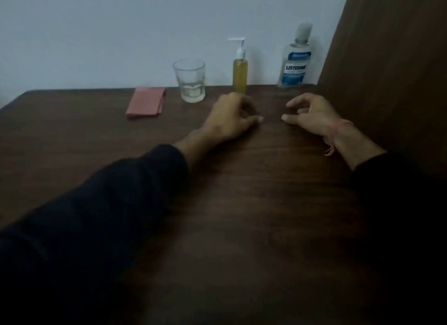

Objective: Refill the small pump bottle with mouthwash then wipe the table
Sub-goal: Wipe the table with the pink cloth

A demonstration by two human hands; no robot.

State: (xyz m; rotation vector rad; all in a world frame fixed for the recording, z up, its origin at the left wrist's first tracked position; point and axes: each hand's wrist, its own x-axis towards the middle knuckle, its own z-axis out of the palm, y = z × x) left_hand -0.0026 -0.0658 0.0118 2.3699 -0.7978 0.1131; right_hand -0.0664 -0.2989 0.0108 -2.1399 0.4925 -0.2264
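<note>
Both hands rest on the dark wooden desk in the head view, and neither holds anything. Your left hand lies knuckles up, with its fingers loosely curled under and the thumb pointing right. Your right hand lies just beside it, apart from it, with fingers loosely curled and the thumb pointing left toward the other thumb. A pink thread band circles your right wrist. Dark sleeves cover both forearms.

Locate the task items along the far edge of the desk, against the pale wall:

- The small pump bottle stands upright just behind your left hand. It holds yellow liquid and carries a white pump head.
- The mouthwash bottle stands upright to the right of the pump bottle, behind your right hand. Its cap is on and its blue label reads LISTERINE.
- The clear glass stands upright to the left of the pump bottle, with a little liquid at the bottom.
- The folded pink cloth lies flat left of the glass.

A brown panel rises at the right side of the desk.
</note>
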